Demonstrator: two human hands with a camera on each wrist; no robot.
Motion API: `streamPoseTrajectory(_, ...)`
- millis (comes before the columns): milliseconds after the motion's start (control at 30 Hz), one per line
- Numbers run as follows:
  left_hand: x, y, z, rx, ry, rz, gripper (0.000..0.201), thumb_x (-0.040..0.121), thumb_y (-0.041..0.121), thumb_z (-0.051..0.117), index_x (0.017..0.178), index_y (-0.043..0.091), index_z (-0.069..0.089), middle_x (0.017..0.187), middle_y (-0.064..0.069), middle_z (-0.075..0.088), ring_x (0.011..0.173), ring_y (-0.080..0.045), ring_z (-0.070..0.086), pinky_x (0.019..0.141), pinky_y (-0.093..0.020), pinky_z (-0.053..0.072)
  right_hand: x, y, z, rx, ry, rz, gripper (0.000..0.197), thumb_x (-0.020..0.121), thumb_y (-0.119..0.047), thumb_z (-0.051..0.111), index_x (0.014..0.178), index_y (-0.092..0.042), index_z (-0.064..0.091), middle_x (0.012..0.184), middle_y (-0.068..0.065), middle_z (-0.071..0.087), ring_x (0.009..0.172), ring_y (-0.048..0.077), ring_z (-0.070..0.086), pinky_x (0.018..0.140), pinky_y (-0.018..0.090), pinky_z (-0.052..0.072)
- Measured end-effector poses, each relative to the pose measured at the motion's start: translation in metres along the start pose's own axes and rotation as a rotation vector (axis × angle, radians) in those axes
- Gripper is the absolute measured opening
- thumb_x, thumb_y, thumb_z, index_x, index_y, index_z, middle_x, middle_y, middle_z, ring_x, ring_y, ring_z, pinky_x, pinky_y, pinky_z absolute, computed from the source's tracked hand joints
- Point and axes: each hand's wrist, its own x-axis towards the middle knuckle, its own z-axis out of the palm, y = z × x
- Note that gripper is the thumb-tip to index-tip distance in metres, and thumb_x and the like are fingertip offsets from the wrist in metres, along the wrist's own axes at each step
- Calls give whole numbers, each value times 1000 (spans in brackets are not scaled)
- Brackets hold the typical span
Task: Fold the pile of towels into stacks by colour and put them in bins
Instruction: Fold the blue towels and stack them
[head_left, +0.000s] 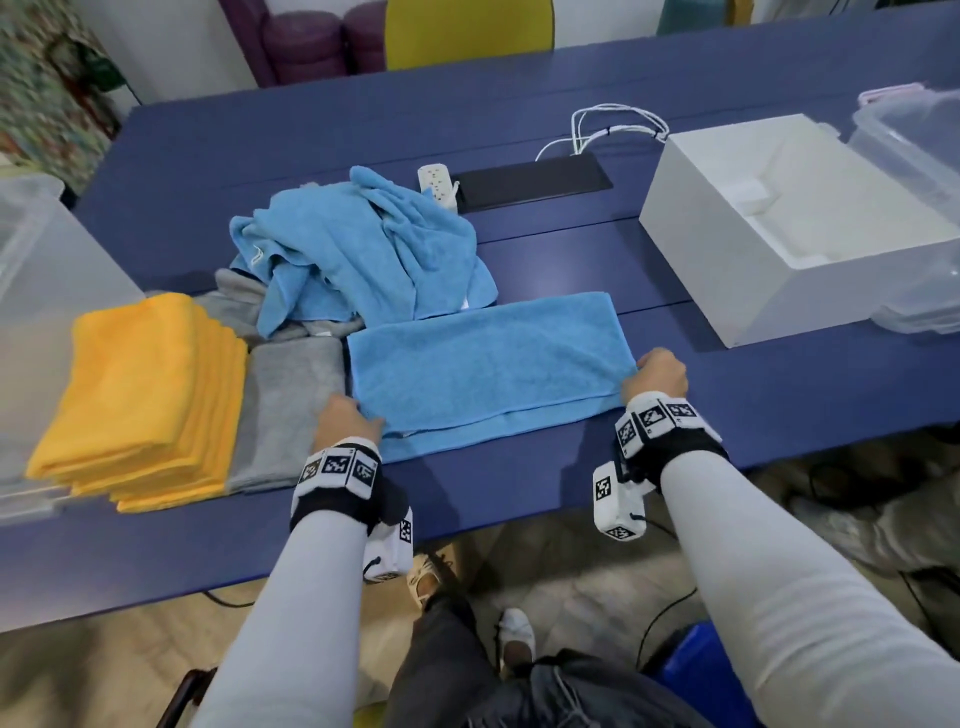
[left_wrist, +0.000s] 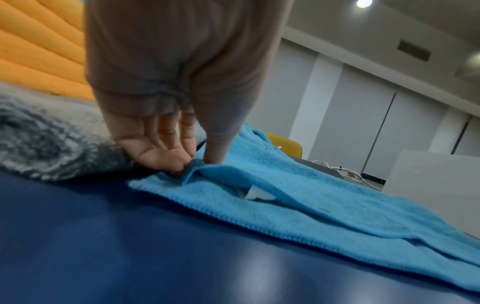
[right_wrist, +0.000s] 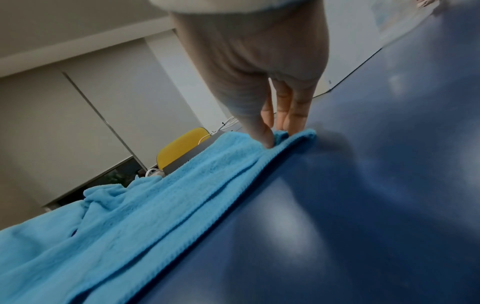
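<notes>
A light blue towel (head_left: 483, 364) lies folded in half on the dark blue table (head_left: 727, 395), its upper layer short of the near edge. My left hand (head_left: 348, 418) pinches the towel's (left_wrist: 285, 197) upper layer at its near left corner, thumb on top, fingers (left_wrist: 166, 152) under. My right hand (head_left: 655, 378) pinches the right end of the towel (right_wrist: 155, 205), thumb and fingers (right_wrist: 291, 121) on the fold. Behind lies a crumpled pile of blue towels (head_left: 358, 249) over grey ones (head_left: 244, 301). At left sit a folded orange stack (head_left: 145, 395) and a folded grey stack (head_left: 285, 410).
A white open box (head_left: 795, 228) stands at right, with a clear plastic bin (head_left: 914, 135) behind it. Another clear bin (head_left: 36, 291) is at the left edge. A black panel (head_left: 530, 182), a white power strip (head_left: 439, 184) and cables (head_left: 613, 124) lie at the back.
</notes>
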Motion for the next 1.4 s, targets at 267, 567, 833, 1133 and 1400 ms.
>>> streamPoseTrajectory(267,12,-8,-7,-196,-81,-22,33,82,11,64,56,13,44,63,-11,48,63,-26,48,70,-33,42,3,-8,-11,10,-42,-52,18,84,-3,55,100,-3,63,108,16,65,103,35,58,72,33,45)
streamPoseTrajectory(567,6,-31,-22,-364,-98,-40,34,78,5,73,76,17,41,90,-13,53,65,-26,52,50,-30,47,-7,9,-17,198,-19,-47,14,80,2,53,84,-11,52,101,15,61,97,35,58,76,29,40)
streamPoseTrajectory(833,0,-36,-26,-284,-156,32,33,76,4,74,73,16,43,91,-17,57,86,-29,56,81,-43,48,-13,23,-11,168,-17,-74,18,81,3,53,88,-12,47,107,20,61,87,33,54,72,28,36)
streamPoseTrajectory(1133,-8,-42,-27,-237,-141,101,33,76,4,73,73,19,45,70,-4,50,76,-24,51,73,-33,40,-20,23,-11,114,-6,-139,17,81,3,55,87,-10,45,104,20,61,87,34,53,75,32,40)
streamPoseTrajectory(1400,-28,-21,-19,-9,130,246,38,79,11,70,111,5,51,115,-16,50,107,-32,50,91,-40,41,-40,13,-5,-88,71,-266,33,80,2,57,112,-2,51,126,17,44,113,35,41,91,40,39)
